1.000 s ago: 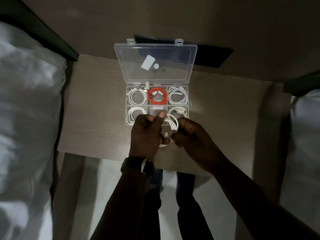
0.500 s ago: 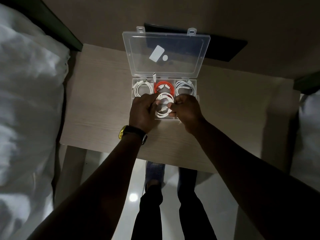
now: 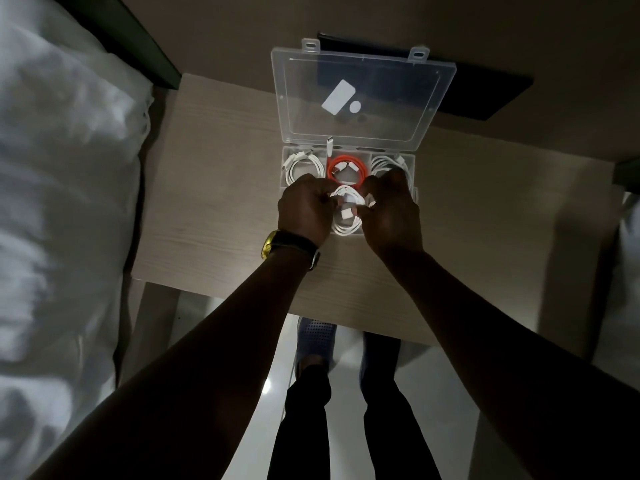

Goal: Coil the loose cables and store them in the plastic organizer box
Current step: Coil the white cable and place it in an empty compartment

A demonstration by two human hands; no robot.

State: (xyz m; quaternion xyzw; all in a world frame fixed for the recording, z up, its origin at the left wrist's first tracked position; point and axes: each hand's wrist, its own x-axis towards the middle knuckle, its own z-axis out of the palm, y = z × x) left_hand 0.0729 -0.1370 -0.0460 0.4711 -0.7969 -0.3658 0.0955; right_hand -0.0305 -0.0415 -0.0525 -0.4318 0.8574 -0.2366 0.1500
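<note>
No readable text, brand or number appears anywhere; the box lid (image 3: 363, 98) carries two white stickers, one rectangular (image 3: 337, 97) and one round (image 3: 355, 106), both blank from this angle, and the watch (image 3: 291, 247) face is turned away, too dim to read

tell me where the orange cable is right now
In the head view, the orange cable lies coiled in the organizer box's far-row middle compartment, between two white coils, just beyond both hands.
</note>
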